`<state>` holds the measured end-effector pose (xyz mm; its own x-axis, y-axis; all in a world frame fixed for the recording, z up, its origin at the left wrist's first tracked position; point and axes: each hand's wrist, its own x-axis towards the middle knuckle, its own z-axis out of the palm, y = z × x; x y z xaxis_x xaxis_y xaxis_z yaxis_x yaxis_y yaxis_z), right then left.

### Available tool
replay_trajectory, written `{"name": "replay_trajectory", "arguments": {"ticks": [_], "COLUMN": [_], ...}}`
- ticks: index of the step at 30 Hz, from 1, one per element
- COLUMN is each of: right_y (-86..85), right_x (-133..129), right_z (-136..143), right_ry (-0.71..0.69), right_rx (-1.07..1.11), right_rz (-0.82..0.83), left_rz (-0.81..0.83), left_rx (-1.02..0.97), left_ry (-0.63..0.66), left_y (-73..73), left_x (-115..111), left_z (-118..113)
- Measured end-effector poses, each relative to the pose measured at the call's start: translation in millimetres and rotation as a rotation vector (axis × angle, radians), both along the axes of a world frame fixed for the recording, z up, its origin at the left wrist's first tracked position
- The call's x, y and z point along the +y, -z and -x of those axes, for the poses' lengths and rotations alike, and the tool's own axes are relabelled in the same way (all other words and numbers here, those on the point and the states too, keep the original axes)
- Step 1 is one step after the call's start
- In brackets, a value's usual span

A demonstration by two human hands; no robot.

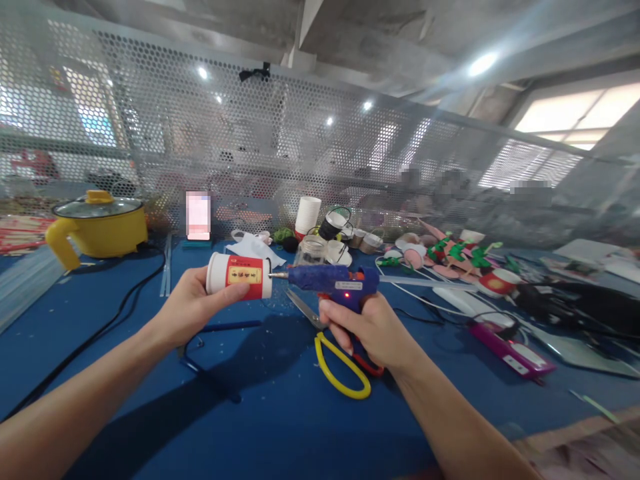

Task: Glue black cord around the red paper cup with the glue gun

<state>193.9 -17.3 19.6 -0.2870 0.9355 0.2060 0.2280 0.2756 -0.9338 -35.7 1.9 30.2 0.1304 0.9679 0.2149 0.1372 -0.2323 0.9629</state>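
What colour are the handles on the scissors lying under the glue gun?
One handle is yellow, the other red; head view.

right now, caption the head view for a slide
Right hand holds glue gun, nozzle at paper cup in left hand.

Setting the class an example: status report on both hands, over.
Left grip: paper cup, sideways. Right grip: glue gun, nozzle at cup's end. Scissors on table beneath.

smooth ppr cup, plstc glue gun
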Motion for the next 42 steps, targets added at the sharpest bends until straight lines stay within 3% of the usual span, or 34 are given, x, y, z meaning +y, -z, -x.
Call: {"name": "replay_trajectory", "arguments": {"ticks": [14,28,42], "right_y": [1.4,-3.3,-2.7], "right_x": [-0.7,-1.9,-1.5], "right_z": [-1.1,-1.7,-4.6], "right_ry": [-0.032,0.021,-0.044], "right_rx": [-0.002,-0.012,-0.007], "right_rz": [0.061,0.002,0.036], "left_rz": [-0.001,-0.021,-0.011], "left_rx": [-0.095,0.015,-0.023], "left_ry": [0.047,-0.008,-0.018], "left_y": [3.3,-1.6,-0.7], "left_x": [4.7,-0.1,1.6], "left_z": [3.1,0.5,0.7]}}
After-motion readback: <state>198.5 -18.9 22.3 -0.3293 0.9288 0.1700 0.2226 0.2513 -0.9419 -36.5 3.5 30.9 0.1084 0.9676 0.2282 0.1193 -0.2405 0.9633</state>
